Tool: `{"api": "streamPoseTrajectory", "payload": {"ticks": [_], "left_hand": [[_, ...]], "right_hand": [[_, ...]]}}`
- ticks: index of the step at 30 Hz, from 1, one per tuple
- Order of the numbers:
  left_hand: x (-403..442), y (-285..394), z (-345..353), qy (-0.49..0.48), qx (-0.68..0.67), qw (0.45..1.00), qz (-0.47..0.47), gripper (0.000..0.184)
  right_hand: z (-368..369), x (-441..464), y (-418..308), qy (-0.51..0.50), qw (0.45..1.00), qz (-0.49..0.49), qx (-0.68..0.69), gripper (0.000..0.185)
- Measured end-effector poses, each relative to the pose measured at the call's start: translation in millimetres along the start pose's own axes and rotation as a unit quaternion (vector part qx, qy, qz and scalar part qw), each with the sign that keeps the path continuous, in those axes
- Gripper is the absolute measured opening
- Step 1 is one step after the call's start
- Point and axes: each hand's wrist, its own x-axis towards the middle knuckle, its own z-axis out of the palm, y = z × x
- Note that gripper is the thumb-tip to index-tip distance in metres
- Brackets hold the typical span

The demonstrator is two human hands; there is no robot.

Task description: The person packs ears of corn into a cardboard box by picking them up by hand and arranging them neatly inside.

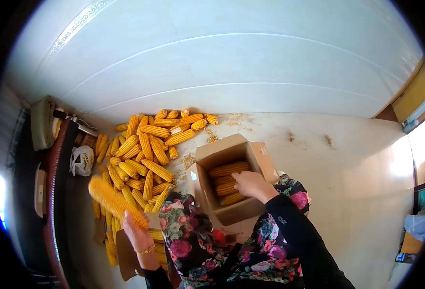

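In my left hand (136, 237), fingers wrapped round its lower end, is a long yellow corn cob (111, 198), raised at a tilt above the heap. My right hand (253, 185) reaches over the side of an open cardboard box (202, 180). Its fingers are closed at the right end of a cob (226, 188) in the box; the exact grip is partly hidden. Several cobs lie side by side in there. A big heap of corn cobs (147, 149) covers the floor to the left of the box.
A second cardboard box (126, 255) with cobs stands by my left leg. A white plastic bag (82, 161) sits beside dark red furniture (58, 192) on the left. Loose kernels (188, 160) lie near the heap. A pale wall (222, 58) rises behind.
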Motion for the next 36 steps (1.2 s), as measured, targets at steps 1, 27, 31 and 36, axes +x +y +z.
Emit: {"api": "streamPoseTrajectory", "payload": {"ticks": [1, 27, 31, 36], "left_hand": [[3.4, 3.8, 19.2, -0.056, 0.032, 0.998, 0.027, 0.036], [-14.9, -124.7, 131.1, -0.674, 0.660, 0.326, 0.062, 0.065], [-14.8, -135.0, 126.0, -0.670, 0.642, 0.366, 0.072, 0.061], [-23.7, -133.5, 130.0, -0.666, 0.637, 0.379, 0.076, 0.057]], "right_hand": [[-1.9, 0.5, -1.6, -0.005, 1.000, 0.006, 0.016, 0.039], [10.8, -7.6, 9.5, 0.053, 0.979, 0.108, -0.165, 0.035], [18.4, 2.2, 7.1, 0.033, 0.983, 0.030, -0.178, 0.039], [20.1, 5.4, 3.7, 0.173, 0.965, 0.005, -0.199, 0.041]]}}
